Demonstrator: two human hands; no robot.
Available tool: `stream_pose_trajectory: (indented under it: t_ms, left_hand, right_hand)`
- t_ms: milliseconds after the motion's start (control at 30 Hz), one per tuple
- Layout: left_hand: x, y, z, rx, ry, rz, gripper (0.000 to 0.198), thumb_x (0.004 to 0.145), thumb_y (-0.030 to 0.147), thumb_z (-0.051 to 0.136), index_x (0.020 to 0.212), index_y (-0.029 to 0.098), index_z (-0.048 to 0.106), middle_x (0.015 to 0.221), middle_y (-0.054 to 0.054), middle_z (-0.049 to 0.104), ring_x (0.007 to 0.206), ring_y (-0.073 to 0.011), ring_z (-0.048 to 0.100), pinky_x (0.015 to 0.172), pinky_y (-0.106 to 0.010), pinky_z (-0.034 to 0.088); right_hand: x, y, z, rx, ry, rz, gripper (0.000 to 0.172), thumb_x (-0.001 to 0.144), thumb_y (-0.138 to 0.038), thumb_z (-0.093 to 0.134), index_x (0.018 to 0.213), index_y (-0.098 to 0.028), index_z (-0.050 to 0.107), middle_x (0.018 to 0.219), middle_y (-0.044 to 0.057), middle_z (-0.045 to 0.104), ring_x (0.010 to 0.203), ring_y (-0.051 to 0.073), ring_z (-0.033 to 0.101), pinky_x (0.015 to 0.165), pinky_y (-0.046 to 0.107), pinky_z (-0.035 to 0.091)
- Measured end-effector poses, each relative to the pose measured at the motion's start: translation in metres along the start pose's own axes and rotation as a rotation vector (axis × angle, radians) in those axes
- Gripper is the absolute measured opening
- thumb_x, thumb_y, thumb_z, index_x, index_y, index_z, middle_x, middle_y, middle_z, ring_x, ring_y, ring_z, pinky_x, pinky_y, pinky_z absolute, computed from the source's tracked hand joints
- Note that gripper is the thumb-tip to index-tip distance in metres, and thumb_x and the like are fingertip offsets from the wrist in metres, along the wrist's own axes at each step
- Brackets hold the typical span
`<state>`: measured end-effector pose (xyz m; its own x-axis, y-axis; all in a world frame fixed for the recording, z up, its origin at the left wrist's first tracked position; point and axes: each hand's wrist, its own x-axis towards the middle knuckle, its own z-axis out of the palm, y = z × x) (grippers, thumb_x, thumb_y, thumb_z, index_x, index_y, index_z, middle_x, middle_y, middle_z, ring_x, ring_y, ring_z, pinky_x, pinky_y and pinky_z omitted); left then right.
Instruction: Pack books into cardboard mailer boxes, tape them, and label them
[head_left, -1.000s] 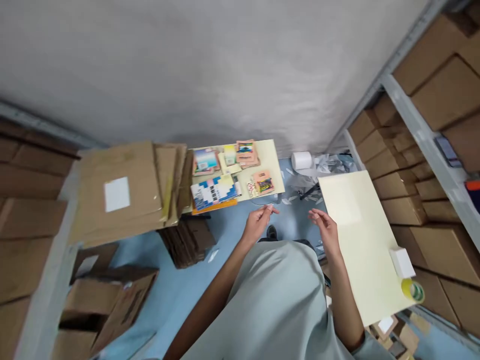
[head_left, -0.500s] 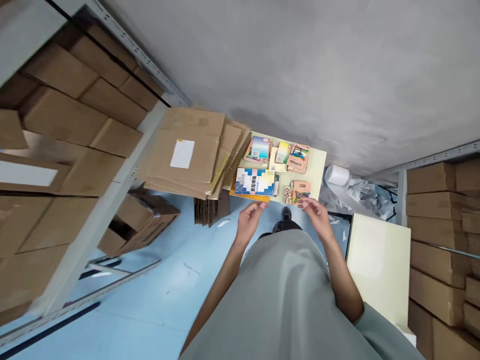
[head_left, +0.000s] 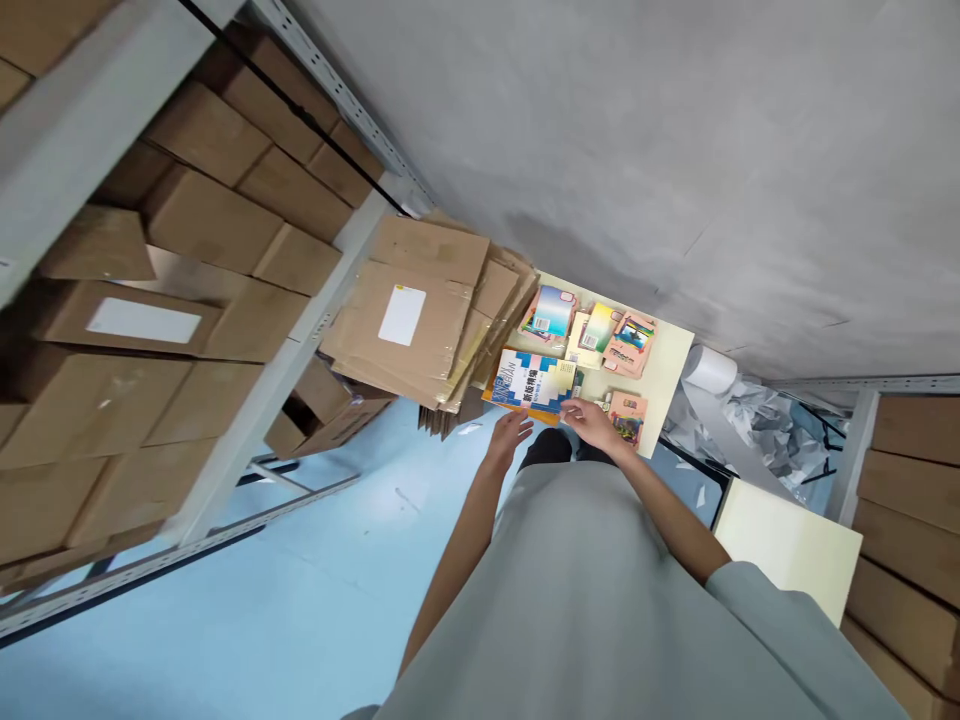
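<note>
A blue-and-white book [head_left: 534, 382] with large dark characters lies on top of an orange book [head_left: 543, 415] near the table's front edge. My left hand [head_left: 511, 436] is just below its front edge, fingers stretched out and apart, holding nothing. At the book's front right corner is my right hand [head_left: 591, 422], its fingers reaching out over or against the corner; I cannot tell whether they touch it. To the right of that hand lies a pink book [head_left: 628, 416]. Behind are a blue-covered book [head_left: 553, 311], a yellow-green one [head_left: 601, 327] and a pink one [head_left: 630, 345].
Flattened cardboard boxes [head_left: 420, 350] are piled at the left of the cream table [head_left: 673, 365]. A shelf of cartons [head_left: 214, 215] stands on the left, more cartons [head_left: 907, 500] on the right. A white paper roll [head_left: 709, 370] and crumpled paper [head_left: 776, 430] lie beyond the table.
My right hand has moved left from beside the small pink book to the corner of the blue-and-white book. My left hand has opened its fingers. The view has shifted.
</note>
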<state>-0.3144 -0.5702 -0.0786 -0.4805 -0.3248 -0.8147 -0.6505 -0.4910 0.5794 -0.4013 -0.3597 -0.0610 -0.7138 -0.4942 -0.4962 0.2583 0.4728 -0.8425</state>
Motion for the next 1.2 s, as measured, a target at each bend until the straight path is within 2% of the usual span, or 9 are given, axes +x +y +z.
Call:
stream_pose_trajectory:
  t_ms: [133, 333, 467, 600, 800, 900, 1000, 1067, 1200]
  left_hand:
    - [0.017, 0.002, -0.004, -0.147, -0.009, -0.072, 0.04, 0.071, 0.041, 0.096, 0.097, 0.017, 0.079, 0.108, -0.013, 0.08, 0.098, -0.0229, 0.076, 0.093, -0.033, 0.058]
    - [0.041, 0.011, -0.017, -0.199, -0.04, -0.171, 0.024, 0.076, 0.03, 0.092, 0.085, 0.016, 0.075, 0.091, -0.01, 0.078, 0.088, -0.0207, 0.076, 0.088, -0.031, 0.058]
    - [0.045, 0.013, -0.026, -0.218, -0.09, -0.227, 0.023, 0.077, 0.026, 0.092, 0.087, 0.016, 0.074, 0.088, -0.009, 0.078, 0.083, -0.0187, 0.076, 0.086, -0.029, 0.059]
    - [0.049, 0.014, -0.029, -0.174, -0.113, -0.249, 0.031, 0.081, 0.037, 0.093, 0.092, 0.017, 0.073, 0.086, -0.007, 0.077, 0.075, -0.0165, 0.074, 0.079, -0.028, 0.06]
    - [0.052, 0.03, -0.025, 0.011, -0.058, -0.161, 0.025, 0.084, 0.036, 0.087, 0.09, 0.018, 0.071, 0.078, -0.005, 0.075, 0.074, -0.018, 0.074, 0.076, -0.03, 0.06]
    - [0.042, 0.044, -0.031, 0.096, -0.076, -0.04, 0.021, 0.082, 0.033, 0.086, 0.092, 0.019, 0.075, 0.089, -0.006, 0.079, 0.098, -0.0249, 0.077, 0.092, -0.034, 0.06]
    - [0.027, 0.061, -0.038, 0.263, -0.238, 0.244, 0.027, 0.08, 0.04, 0.087, 0.097, 0.021, 0.079, 0.104, -0.008, 0.083, 0.119, -0.0321, 0.073, 0.106, -0.038, 0.056]
    - [0.016, 0.072, -0.035, 0.354, -0.387, 0.371, 0.032, 0.08, 0.046, 0.086, 0.099, 0.021, 0.08, 0.107, -0.009, 0.084, 0.119, -0.0338, 0.074, 0.108, -0.04, 0.055]
    - [-0.01, 0.087, -0.011, 0.494, -0.629, 0.399, 0.037, 0.077, 0.051, 0.087, 0.093, 0.02, 0.079, 0.099, -0.008, 0.083, 0.108, -0.0327, 0.076, 0.104, -0.04, 0.056]
  right_hand:
    - [0.02, -0.007, 0.011, -0.247, -0.036, 0.007, 0.036, 0.102, -0.034, 0.064, 0.134, -0.024, 0.076, 0.14, 0.012, 0.076, 0.129, 0.031, 0.074, 0.114, 0.046, 0.056]
    - [0.041, -0.023, 0.039, -0.63, -0.118, 0.076, 0.053, 0.104, -0.028, 0.062, 0.155, -0.016, 0.062, 0.164, 0.019, 0.056, 0.159, 0.035, 0.046, 0.129, 0.047, 0.042]
    - [0.044, -0.032, 0.062, -0.746, -0.19, 0.158, 0.055, 0.102, -0.02, 0.061, 0.157, -0.012, 0.058, 0.168, 0.024, 0.049, 0.156, 0.037, 0.05, 0.126, 0.048, 0.044]
    - [0.038, -0.039, 0.081, -0.753, -0.166, 0.176, 0.053, 0.102, -0.018, 0.06, 0.155, -0.013, 0.058, 0.17, 0.023, 0.046, 0.156, 0.035, 0.05, 0.125, 0.048, 0.045]
    - [0.028, -0.048, 0.088, -0.711, -0.087, 0.203, 0.054, 0.102, -0.02, 0.064, 0.156, -0.015, 0.058, 0.171, 0.02, 0.047, 0.156, 0.032, 0.051, 0.126, 0.043, 0.045]
    - [0.013, -0.053, 0.082, -0.587, 0.035, 0.144, 0.051, 0.104, -0.024, 0.063, 0.154, -0.016, 0.061, 0.167, 0.019, 0.053, 0.154, 0.03, 0.054, 0.127, 0.042, 0.045]
    - [-0.015, -0.057, 0.071, -0.407, 0.246, 0.063, 0.048, 0.108, -0.034, 0.058, 0.152, -0.018, 0.063, 0.16, 0.018, 0.061, 0.15, 0.03, 0.058, 0.126, 0.044, 0.045]
    - [-0.039, -0.058, 0.062, -0.316, 0.398, 0.063, 0.049, 0.108, -0.041, 0.056, 0.152, -0.02, 0.064, 0.158, 0.016, 0.064, 0.148, 0.031, 0.06, 0.126, 0.046, 0.045]
    - [-0.098, -0.05, 0.043, -0.163, 0.715, 0.126, 0.055, 0.104, -0.047, 0.062, 0.153, -0.021, 0.063, 0.159, 0.015, 0.063, 0.15, 0.033, 0.057, 0.126, 0.051, 0.045]
